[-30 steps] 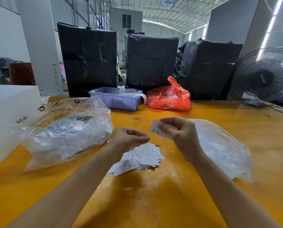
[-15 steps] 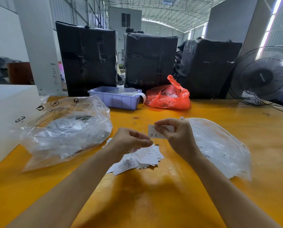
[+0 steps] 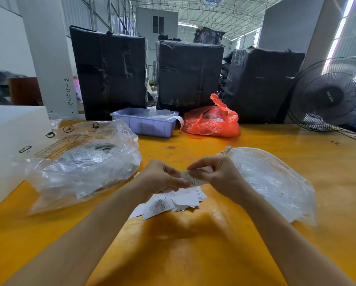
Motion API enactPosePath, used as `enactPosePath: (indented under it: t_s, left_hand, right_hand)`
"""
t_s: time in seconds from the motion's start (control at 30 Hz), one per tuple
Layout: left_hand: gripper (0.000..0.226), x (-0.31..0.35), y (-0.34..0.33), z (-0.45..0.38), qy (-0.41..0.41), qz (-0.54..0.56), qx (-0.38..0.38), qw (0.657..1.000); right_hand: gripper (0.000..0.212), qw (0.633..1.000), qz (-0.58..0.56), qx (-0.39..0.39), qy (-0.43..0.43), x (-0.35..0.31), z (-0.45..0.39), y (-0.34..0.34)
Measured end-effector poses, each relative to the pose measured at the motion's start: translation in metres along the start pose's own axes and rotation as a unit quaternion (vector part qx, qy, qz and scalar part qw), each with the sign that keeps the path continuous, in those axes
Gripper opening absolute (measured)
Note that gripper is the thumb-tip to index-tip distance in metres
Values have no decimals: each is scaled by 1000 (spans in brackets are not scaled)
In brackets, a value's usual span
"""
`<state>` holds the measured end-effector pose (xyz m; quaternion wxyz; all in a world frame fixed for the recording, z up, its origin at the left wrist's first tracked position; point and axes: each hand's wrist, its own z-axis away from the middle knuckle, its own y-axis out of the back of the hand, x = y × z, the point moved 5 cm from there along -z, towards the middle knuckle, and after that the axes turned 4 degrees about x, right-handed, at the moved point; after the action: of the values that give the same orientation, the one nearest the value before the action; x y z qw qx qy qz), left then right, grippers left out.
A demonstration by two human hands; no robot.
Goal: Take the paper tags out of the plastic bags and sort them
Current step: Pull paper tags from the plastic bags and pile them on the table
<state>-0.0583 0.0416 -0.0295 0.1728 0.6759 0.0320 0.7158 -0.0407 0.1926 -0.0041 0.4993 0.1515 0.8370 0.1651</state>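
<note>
Both hands (image 3: 190,179) on one tag (image 3: 193,178)

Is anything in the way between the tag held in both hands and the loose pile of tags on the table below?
Nothing visible. The tag is pinched by the left hand and right hand directly above the pile of tags, with only open air between them.

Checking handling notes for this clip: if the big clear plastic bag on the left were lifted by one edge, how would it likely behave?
The clear bag would probably sag and fold, since its film lies crumpled. Its load of tags looks loose, so it would likely slide toward the low end. The glossy film may be slippery.
</note>
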Motion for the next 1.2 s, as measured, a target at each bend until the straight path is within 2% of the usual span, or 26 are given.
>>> enactPosePath:
  t_s: [0.2,0.33,0.63,0.77,0.9,1.03,1.2]
  left_hand:
    - [12,1,3,0,-12,43,12,999]
    - [27,0,4,1,6,74,21,997]
    - [17,-2,5,1,29,132,42,990]
    - [7,-2,5,1,31,158,32,986]
    - [8,-3,5,-1,26,158,20,987]
    - [15,-3,4,-1,28,152,12,988]
    - [38,-1,2,0,27,165,7,986]
  right_hand:
    - [6,999,5,46,-8,1,-1,8]
    - [5,1000,11,5,-18,0,1,4]
    - [3,999,-3,-26,-48,4,2,2]
    - [7,996,-35,45,-61,8,-1,11]
    - [11,985,-92,129,-62,9,-3,24]
    - [9,985,-89,136,-56,8,-2,23]
    - [11,985,-86,136,-58,8,-2,24]
